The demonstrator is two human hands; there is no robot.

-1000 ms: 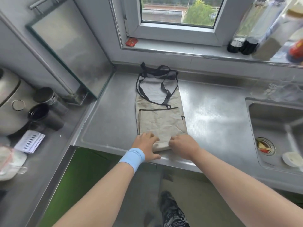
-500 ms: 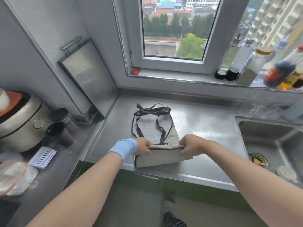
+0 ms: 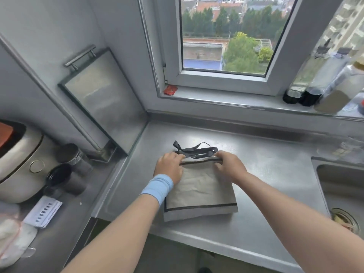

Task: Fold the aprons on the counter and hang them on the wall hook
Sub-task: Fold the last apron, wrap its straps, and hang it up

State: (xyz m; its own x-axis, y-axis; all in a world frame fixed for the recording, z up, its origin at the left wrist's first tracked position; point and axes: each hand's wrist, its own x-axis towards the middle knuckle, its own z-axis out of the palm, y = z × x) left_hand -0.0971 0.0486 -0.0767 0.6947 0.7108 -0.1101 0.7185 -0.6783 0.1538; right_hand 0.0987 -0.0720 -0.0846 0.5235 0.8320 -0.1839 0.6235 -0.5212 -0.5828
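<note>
A beige apron point(image 3: 199, 192) with black trim lies folded in half on the steel counter point(image 3: 262, 174). Its black straps point(image 3: 194, 149) bunch just beyond the far folded edge. My left hand point(image 3: 169, 166), with a blue wristband, presses and pinches the apron's far left corner. At the far right corner, my right hand point(image 3: 228, 164) grips the same edge with curled fingers. No wall hook is in view.
A sink point(image 3: 342, 186) lies to the right. A steel tray point(image 3: 104, 101) leans in the left corner. A cooker point(image 3: 17, 164) and dark cups point(image 3: 65, 176) stand at left. Bottles point(image 3: 323, 79) line the windowsill.
Both hands lifted the apron's near edge and carried it away from me over the far part, folding it in half. The view tilted upward toward the window.
</note>
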